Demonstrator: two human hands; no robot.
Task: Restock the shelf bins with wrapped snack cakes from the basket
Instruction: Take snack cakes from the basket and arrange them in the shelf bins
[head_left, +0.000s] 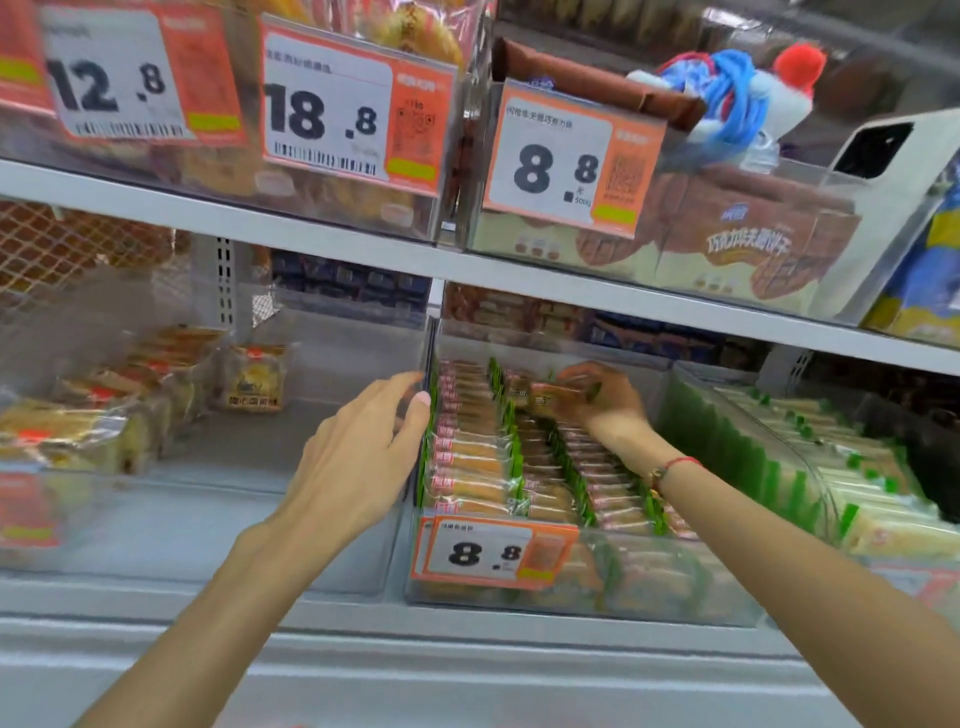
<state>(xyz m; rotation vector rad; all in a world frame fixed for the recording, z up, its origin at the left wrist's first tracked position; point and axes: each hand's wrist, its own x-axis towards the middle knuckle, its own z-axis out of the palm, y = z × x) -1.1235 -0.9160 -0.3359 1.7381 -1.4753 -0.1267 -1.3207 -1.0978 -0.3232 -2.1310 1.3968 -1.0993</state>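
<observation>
1. The right hand (597, 400) reaches deep into the clear plastic shelf bin (675, 597) on the lower shelf, with its fingers curled round one wrapped snack cake with green wrapper ends (553, 397), holding it just above the rows already packed there.
2. A thin red string bracelet (675, 465) circles the right wrist.
3. The left hand (363, 452) is stretched toward the left wall of that same bin with its fingers straight and slightly spread, holding nothing; the fingertips lie at the top edge of the transparent wall, though actual contact cannot be told.
4. The rows of wrapped golden snack cakes (467, 467) stand on edge in three files from front to back, filling the bin, their green ends lined up between the files.
5. An orange-and-white price tag reading 8.8 (493, 553) is fixed to the bin's front.
6. To the left, a second clear bin (208, 519) holds only a few pale square cakes in clear wrap (254, 376) toward the back and left side.
7. To the right, a further bin of green-and-cream wrapped bars (810, 467) stands just beside the task bin.
8. On the upper grey metal shelf (311, 244), bins carry tags reading 12.8 (114, 78), 18.8 (332, 109) and another 8.8 (566, 156), the last in front of brown-and-cream biscuit boxes (727, 244).
9. The basket is out of view.
</observation>
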